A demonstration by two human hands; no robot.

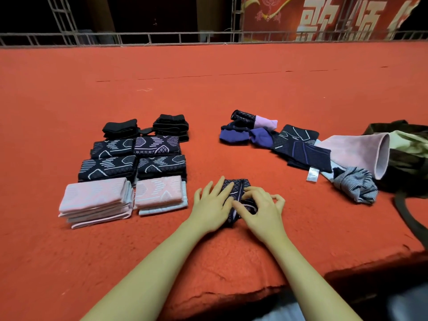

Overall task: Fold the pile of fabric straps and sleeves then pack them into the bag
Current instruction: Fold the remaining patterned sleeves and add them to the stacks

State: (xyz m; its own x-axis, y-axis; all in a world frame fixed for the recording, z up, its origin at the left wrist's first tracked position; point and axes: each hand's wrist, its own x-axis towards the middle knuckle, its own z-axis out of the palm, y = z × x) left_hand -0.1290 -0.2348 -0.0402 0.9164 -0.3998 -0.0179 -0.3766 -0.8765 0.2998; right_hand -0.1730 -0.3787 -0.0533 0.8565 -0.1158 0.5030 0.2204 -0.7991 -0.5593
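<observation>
Working left to right: folded stacks (129, 172) sit well off my left hand (214, 205), which lies flat with straight fingers on the dark patterned sleeve (236, 188) right in front of me. My right hand (261, 209) pinches its near end. It's light, soft, stretchy knit, so I'd hold the edges; unfolded pile (298, 147) and bag (407, 154) are off right.

Red carpet (208, 72) runs to metal railing (162, 38) and red banner (324, 17).
</observation>
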